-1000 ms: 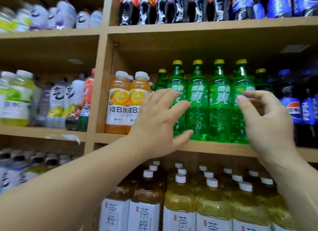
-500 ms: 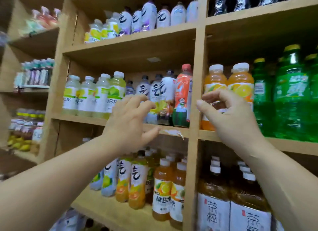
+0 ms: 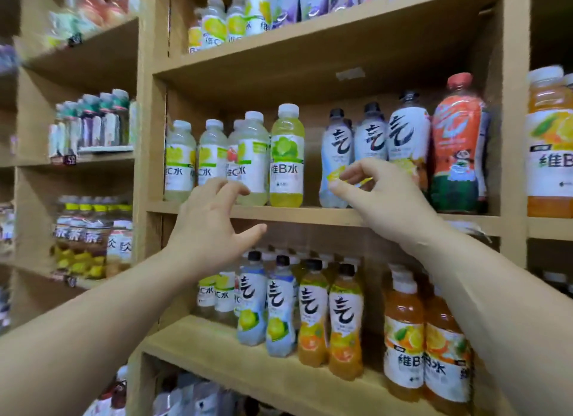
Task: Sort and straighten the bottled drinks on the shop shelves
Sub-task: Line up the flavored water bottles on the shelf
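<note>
- Far left of the frame: blurred bottles [image 3: 93,124] stand on side shelves [image 3: 105,158]. Their labels are unreadable and some are cut off by the edge.
- Centre left: pale yellow bottles [image 3: 181,161] stand in a row on the middle shelf [image 3: 297,212], the back ones half hidden behind the front ones.
- The left hand [image 3: 214,232] is raised before that row, grip apart, fingers spread and holding nothing. Its fingertips cover the bottle bases; whether they touch cannot be told.
- A lime-label bottle [image 3: 286,158] stands upright just right of the row.
- Centre right: white bottles [image 3: 370,136] carry a black brush mark. The right hand [image 3: 381,198] hides their lower parts, grip loosely curled, thumb and fingers apart, clamped on nothing.
- A red-orange bottle [image 3: 457,145] stands just beside them.
- Right edge: an orange juice bottle [image 3: 548,142] is partly cut off.
</note>
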